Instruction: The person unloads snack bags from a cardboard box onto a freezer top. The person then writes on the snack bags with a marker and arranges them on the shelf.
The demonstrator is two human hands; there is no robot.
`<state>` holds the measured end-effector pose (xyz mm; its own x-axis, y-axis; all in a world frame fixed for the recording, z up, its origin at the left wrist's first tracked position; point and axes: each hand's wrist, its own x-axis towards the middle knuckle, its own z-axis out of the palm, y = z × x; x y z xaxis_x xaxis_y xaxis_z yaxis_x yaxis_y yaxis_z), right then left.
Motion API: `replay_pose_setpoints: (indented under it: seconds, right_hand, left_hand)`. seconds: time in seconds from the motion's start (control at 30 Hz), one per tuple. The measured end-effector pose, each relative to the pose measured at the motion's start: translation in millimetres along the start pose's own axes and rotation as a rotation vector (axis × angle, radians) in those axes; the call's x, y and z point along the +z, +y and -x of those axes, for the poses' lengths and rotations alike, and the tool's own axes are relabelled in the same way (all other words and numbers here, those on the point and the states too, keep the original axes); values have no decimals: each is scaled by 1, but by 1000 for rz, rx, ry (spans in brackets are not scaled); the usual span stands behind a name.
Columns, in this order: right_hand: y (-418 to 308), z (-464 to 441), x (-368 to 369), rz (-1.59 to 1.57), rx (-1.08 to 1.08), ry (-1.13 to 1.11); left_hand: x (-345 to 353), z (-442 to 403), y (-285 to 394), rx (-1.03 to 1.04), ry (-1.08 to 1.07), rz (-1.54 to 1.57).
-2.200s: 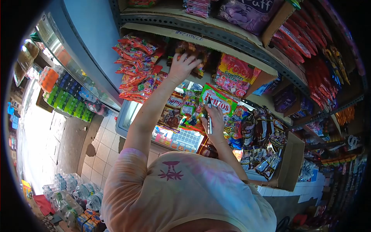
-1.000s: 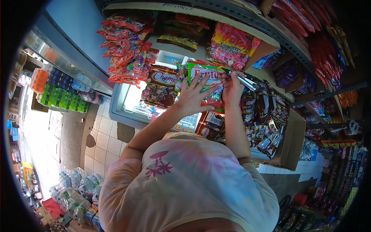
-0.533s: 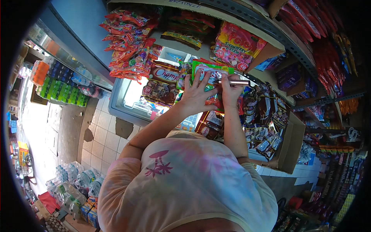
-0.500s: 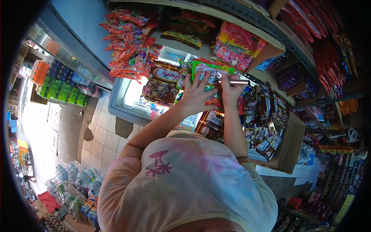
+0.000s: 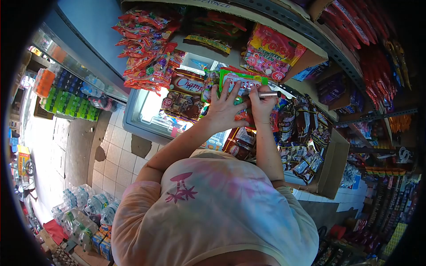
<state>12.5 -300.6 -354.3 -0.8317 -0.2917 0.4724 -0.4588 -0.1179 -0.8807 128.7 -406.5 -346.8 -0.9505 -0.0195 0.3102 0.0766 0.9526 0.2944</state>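
My left hand (image 5: 225, 110) lies with spread fingers on a green and red candy bag (image 5: 266, 81), pressing it flat. In my right hand (image 5: 262, 108) is a marker pen (image 5: 271, 94) with a shiny metallic barrel, held against the bag; its tip is hidden behind the fingers. Left of the hands lies a brown Champ candy bag (image 5: 186, 83). Another brown bag (image 5: 239, 142) sits below them, partly covered by my forearms. The bags rest on a lit, glass-topped case with a grey-blue rim (image 5: 146, 129).
Pink strawberry-cream candy bags (image 5: 271, 51) stand in a shelf box just beyond my hands. Red candy bags (image 5: 148, 53) hang at upper left. A cardboard box (image 5: 336, 162) of dark-wrapped sweets (image 5: 305, 133) is at right. Bottled-water packs (image 5: 88, 208) stand on the floor at lower left.
My right hand and the marker pen have shifted slightly left along the bag. My left hand stays spread in nearly the same place.
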Motion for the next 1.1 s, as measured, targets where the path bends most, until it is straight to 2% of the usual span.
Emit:
replay_pose_setpoints:
  seconds: [0.07, 0.17, 0.37, 0.43, 0.53, 0.63, 0.73, 0.8, 0.83, 0.9, 0.93, 1.0, 1.03, 1.1]
  right_hand:
    - [-12, -2, 3, 14, -25, 11]
    - [-25, -4, 5, -80, 75, 83]
    - [1, 1, -2, 6, 9, -31]
    - [-1, 0, -2, -76, 104, -2]
    - [-18, -2, -5, -59, 54, 101]
    - [-17, -1, -6, -52, 19, 95]
    - [-19, -1, -7, -107, 53, 119]
    - [-20, -1, -6, -128, 53, 136]
    - [-20, 0, -6, -150, 55, 153]
    - [-17, 0, -7, -127, 60, 147]
    - [-18, 0, -6, -106, 65, 138]
    - [-20, 0, -4, -105, 65, 134]
    - [-21, 0, -3, -102, 64, 131]
    - [-17, 0, -5, -69, 56, 114]
  left_hand:
    - [-2, 0, 0, -4, -7, 6]
    - [-5, -1, 1, -10, -22, 6]
    - [-7, -1, 1, -12, -62, 12]
    - [-6, -1, 1, -8, -53, 33]
    - [-6, -1, 1, -5, -48, -1]
    - [-7, 1, 3, 9, -10, 13]
    - [1, 7, 1, 70, 78, -6]
    - [23, 18, -10, 177, 336, 21]
    - [23, 19, -14, 179, 335, 21]
    - [25, 18, -22, -108, 338, 394]
    - [24, 14, -23, -109, 337, 395]
    - [22, 8, -25, -160, 539, 302]
    - [19, 7, -25, -162, 540, 301]
    - [12, 7, -25, -136, 320, 62]
